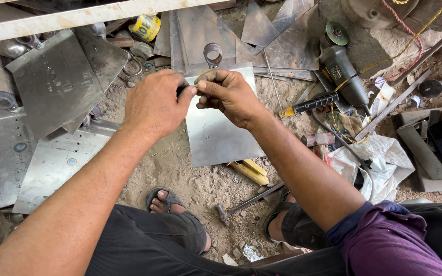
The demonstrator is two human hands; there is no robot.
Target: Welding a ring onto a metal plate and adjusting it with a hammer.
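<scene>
My left hand point(154, 105) and my right hand point(229, 95) meet over a flat steel sheet point(221, 135) lying on the dirt floor. Between the fingertips of both hands sits a small dark metal piece point(196, 87); its exact shape is hidden by the fingers. Just beyond the hands a short metal ring point(212, 53) stands at the sheet's far edge. My feet in sandals point(170, 202) rest on the ground below the sheet.
An angle grinder point(341, 69) with a black side handle point(313, 103) lies to the right, its cable trailing over white sacking point(379, 163). Several steel sheets point(52, 82) pile up at left and behind. A small hammer point(241, 204) and yellow folding rule point(249, 171) lie near my feet.
</scene>
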